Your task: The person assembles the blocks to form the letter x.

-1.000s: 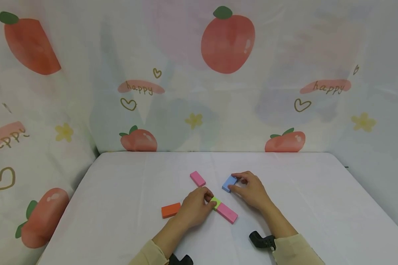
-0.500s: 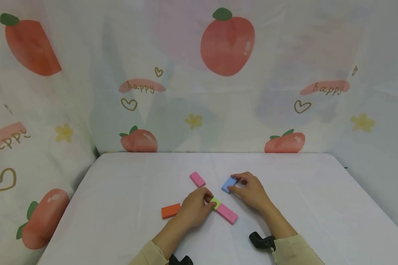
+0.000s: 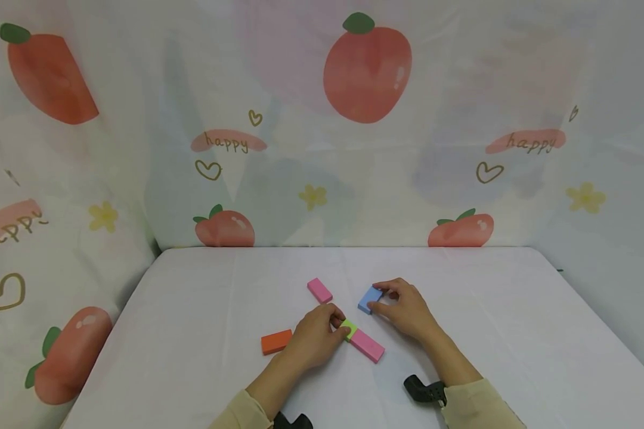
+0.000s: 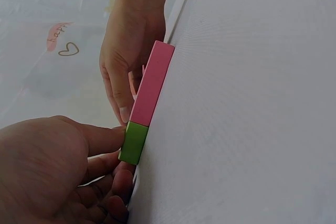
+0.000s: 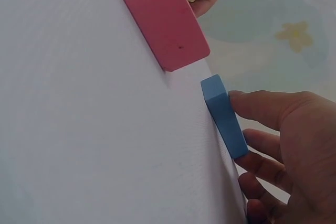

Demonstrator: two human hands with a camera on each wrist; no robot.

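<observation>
My left hand pinches a small lime-green block between thumb and fingers. Against the green block's end lies a long pink block, the two in one slanted line on the table; their joined ends show in the left wrist view, with the green block below the pink one. To the right and farther back, my right hand holds a blue block by thumb and fingertips. In the right wrist view the blue block stands apart from the pink block.
Behind my left hand lies another pink block. An orange block sits left of that hand, partly covered by it. The white-covered table ends at a fruit-print curtain. Black wrist devices, one at the right wrist, hang near the cloth.
My right hand and the blue block have shifted very slightly left. The left hand, the green block and the other blocks keep their places.
</observation>
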